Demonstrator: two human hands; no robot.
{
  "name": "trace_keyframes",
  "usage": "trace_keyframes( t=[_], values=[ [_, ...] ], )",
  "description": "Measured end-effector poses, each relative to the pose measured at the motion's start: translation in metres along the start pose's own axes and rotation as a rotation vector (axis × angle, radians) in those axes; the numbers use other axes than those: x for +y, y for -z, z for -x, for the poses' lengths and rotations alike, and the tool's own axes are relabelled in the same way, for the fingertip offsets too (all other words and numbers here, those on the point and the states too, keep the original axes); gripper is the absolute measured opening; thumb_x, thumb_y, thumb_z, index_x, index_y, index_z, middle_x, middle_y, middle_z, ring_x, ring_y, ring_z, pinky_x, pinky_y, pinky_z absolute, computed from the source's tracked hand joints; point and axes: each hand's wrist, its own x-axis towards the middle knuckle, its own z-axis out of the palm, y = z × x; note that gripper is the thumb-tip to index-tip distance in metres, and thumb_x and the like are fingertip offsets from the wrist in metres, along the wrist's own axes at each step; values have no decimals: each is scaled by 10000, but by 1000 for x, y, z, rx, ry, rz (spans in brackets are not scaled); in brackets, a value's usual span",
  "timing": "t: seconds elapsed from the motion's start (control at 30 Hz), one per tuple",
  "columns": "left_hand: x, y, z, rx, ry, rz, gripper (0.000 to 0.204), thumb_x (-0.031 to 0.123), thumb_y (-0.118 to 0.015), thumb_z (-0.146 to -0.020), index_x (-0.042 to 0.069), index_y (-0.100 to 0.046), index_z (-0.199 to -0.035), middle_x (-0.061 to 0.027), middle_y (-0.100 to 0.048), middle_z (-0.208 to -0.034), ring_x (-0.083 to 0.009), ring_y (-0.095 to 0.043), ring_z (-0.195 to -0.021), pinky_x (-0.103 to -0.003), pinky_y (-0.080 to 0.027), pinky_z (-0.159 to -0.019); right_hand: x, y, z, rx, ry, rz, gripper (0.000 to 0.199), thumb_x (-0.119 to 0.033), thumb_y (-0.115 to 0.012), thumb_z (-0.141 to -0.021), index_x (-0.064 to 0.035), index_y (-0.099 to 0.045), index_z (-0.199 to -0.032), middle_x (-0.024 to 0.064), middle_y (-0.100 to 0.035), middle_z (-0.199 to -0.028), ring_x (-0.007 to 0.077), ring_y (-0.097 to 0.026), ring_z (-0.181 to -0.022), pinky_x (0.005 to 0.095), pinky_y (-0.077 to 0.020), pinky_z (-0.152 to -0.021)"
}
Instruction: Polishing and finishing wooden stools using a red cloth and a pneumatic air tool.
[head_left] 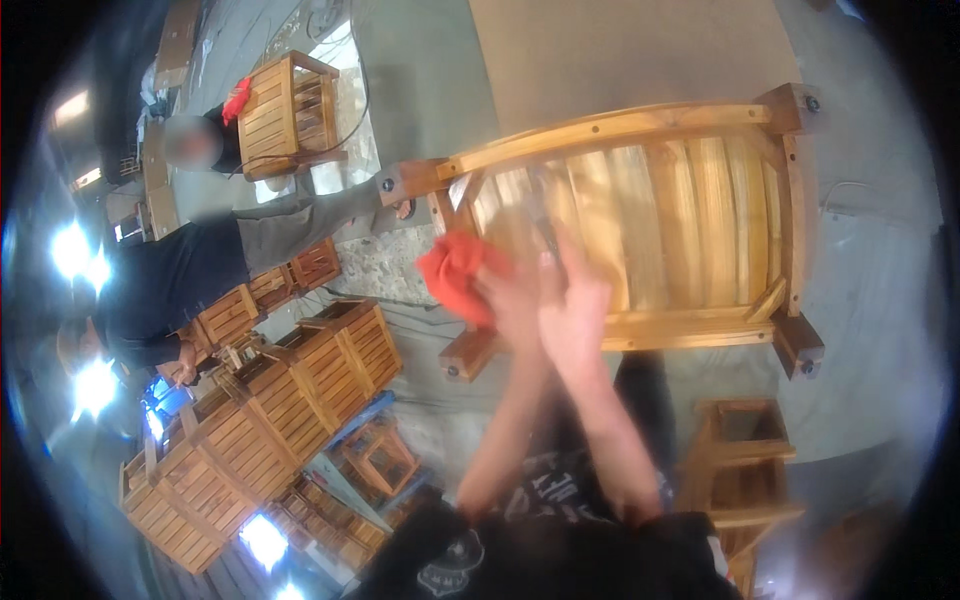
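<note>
The red cloth (455, 277) is bunched at the left hand (512, 300), which seems to squeeze it, on the slats of a wooden chair (690, 215) lying on its side. The right hand (575, 305) is spread flat on the slats. Around it: grey floor (870, 300), stacked wooden crates (290, 390), another person (190, 270)

The cloth (455, 278) lies on the chair (690, 215) (left end), stacked stools (290, 400) lower left.
</note>
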Motion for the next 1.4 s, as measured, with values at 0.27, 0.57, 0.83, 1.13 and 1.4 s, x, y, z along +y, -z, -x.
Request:
trace_keyframes(
  t=[0.27, 0.57, 0.83, 1.13, 1.4],
  values=[
    [48, -2, -27, 315, 201, 421, 710, 301, -502, -964, -39, -146, -1476, -290, -368, -1406, -406, -502, -1200, -440, -431, -973, -7, 38, 13, -146, -15, -130, 387, -112, -502, -972, 55, -483, -1320, 157, -697, -966, 172, -637, -922, 308, -479, -844],
    [99, -33, -60, 389, -116, 612, 475, 150, -525, -927, -158, -444, -1279, -317, -571, -1186, -421, -550, -1105, -427, -411, -958, -1, 113, 50, -48, 90, -269, 446, 15, -492, -924, 74, -434, -1362, 72, -650, -657, 63, -581, -566, 197, -451, -558],
    [114, -26, -41, 26, -305, 525, 191, 82, -540, -825, -79, -610, -899, -247, -655, -808, -369, -650, -751, -430, -488, -715, -21, 144, 77, 49, -9, -171, 458, -72, -484, -929, 38, -451, -1372, 52, -610, -644, 95, -593, -572, 218, -450, -556],
    [162, -18, -25, -71, -933, 427, 168, 136, -636, -794, 57, -638, -942, -147, -619, -719, -352, -630, -659, -435, -516, -590, -16, 134, 98, -39, 26, -62, 469, -95, -481, -929, 104, -432, -1352, 54, -563, -636, 105, -554, -552, 239, -434, -540],
    [63, 33, -133, 393, -350, -135, 393, 126, -593, -839, 115, -571, -1231, -163, -596, -948, -354, -646, -732, -451, -526, -608, -26, 113, 103, -109, 45, -72, 457, -44, -472, -935, 79, -421, -1372, 42, -558, -675, 99, -561, -564, 219, -438, -529]
  ],
)
